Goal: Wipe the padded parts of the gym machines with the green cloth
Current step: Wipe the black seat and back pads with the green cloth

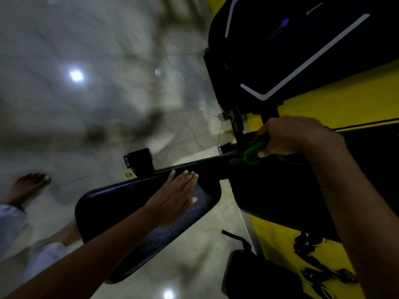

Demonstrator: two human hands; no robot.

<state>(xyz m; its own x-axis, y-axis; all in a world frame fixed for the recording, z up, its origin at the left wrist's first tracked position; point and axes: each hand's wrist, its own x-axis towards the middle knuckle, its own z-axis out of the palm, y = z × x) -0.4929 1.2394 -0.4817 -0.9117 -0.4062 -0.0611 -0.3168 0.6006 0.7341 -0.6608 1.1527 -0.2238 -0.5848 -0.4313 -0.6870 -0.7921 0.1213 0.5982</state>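
Note:
A dark padded seat point(121, 203) of a gym machine runs across the lower middle of the head view. My left hand point(174, 197) lies flat on it, fingers straight. A second dark pad point(278, 190) sits to its right. My right hand point(289, 137) grips the bunched green cloth point(251, 155) at the upper edge of that second pad, near the black frame bar point(194, 164). Most of the cloth is hidden under my fingers.
A large black machine with white stripes point(291, 50) stands at the upper right against a yellow wall point(345, 100). Glossy grey tile floor point(86, 93) fills the left. A bare foot point(30, 184) is at the left edge. A black bag point(254, 275) lies at the bottom right.

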